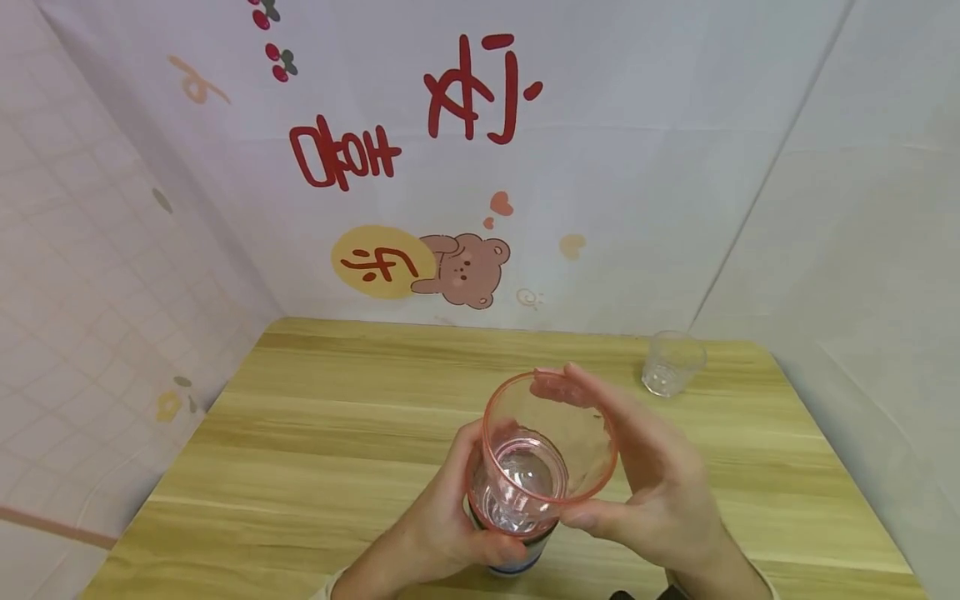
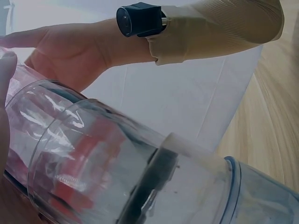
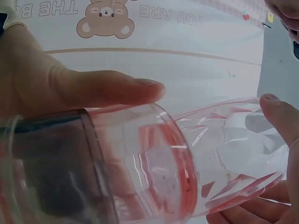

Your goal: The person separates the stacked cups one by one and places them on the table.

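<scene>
In the head view my left hand (image 1: pixel 442 525) wraps round a stack of nested clear plastic cups (image 1: pixel 525 553), its thumb across the front. Pink, black and blue bands show along this stack (image 2: pixel 154 182) in the left wrist view. My right hand (image 1: pixel 663 492) holds a pink-tinted clear cup (image 1: pixel 585 442) near its rim, thumb on the near side and fingers on the far side. This faceted cup (image 3: pixel 233 158) tilts, with its base end inside the pink mouth of the stack. In the right wrist view my left thumb (image 3: pixel 112 86) lies along the stack's side.
A small clear cup (image 1: pixel 672 364) stands at the back right of the wooden table (image 1: pixel 315 433). White printed cloth (image 1: pixel 615 167) rises behind the table and along both sides. A small black camera (image 2: pixel 135 19) sits on my right wrist.
</scene>
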{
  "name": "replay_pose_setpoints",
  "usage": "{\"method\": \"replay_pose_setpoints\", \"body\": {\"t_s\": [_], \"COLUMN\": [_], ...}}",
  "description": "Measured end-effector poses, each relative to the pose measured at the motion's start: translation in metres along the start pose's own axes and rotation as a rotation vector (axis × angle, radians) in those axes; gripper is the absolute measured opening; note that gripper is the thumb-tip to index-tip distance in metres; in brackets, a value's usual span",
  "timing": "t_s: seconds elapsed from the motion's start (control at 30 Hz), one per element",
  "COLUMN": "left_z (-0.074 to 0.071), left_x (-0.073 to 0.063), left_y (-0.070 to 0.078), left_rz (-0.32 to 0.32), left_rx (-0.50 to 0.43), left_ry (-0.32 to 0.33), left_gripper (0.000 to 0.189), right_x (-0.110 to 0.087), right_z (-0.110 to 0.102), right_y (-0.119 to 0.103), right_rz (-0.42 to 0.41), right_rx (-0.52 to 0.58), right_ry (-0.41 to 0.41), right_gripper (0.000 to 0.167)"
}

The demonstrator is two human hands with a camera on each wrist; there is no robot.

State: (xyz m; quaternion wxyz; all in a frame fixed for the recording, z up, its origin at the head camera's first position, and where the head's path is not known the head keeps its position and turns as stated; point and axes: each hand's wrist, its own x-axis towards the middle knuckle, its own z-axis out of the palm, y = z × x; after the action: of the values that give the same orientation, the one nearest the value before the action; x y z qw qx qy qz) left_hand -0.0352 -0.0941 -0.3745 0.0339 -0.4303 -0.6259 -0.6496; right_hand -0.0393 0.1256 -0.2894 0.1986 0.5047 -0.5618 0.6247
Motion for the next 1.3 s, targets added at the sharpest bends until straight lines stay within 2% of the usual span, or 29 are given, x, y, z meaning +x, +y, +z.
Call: {"method": "replay_pose_setpoints", "body": {"t_s": [0.33, 0.53, 0.87, 1.17, 1.3], "left_z": [0.002, 0.001, -0.002, -0.003, -0.004], "left_x": [-0.004, -0.005, -0.001, 0.0, 0.0], "left_y": [-0.002, -0.004, -0.005, -0.006, -0.006], "left_rz": [-0.025, -0.016, 0.0, -0.014, -0.017], "left_rx": [-0.048, -0.039, 0.027, 0.023, 0.017], "left_ry": [0.005, 0.005, 0.011, 0.003, 0.003], "left_gripper": [0.098, 0.095, 0.096, 0.097, 0.096], "right_x": [-0.004, -0.002, 0.0, -0.013, -0.023], "right_z": [-0.009, -0.017, -0.031, -0.053, -0.065], "right_y": [-0.009, -0.013, -0.012, 0.006, 0.02], "right_rz": [0.001, -0.031, -0.024, 0.051, 0.131], "right_rx": [0.06, 0.063, 0.093, 0.012, -0.057], "right_ry": [0.126, 0.181, 0.243, 0.231, 0.21], "right_gripper": [0.087, 0.083, 0.076, 0.075, 0.078]}}
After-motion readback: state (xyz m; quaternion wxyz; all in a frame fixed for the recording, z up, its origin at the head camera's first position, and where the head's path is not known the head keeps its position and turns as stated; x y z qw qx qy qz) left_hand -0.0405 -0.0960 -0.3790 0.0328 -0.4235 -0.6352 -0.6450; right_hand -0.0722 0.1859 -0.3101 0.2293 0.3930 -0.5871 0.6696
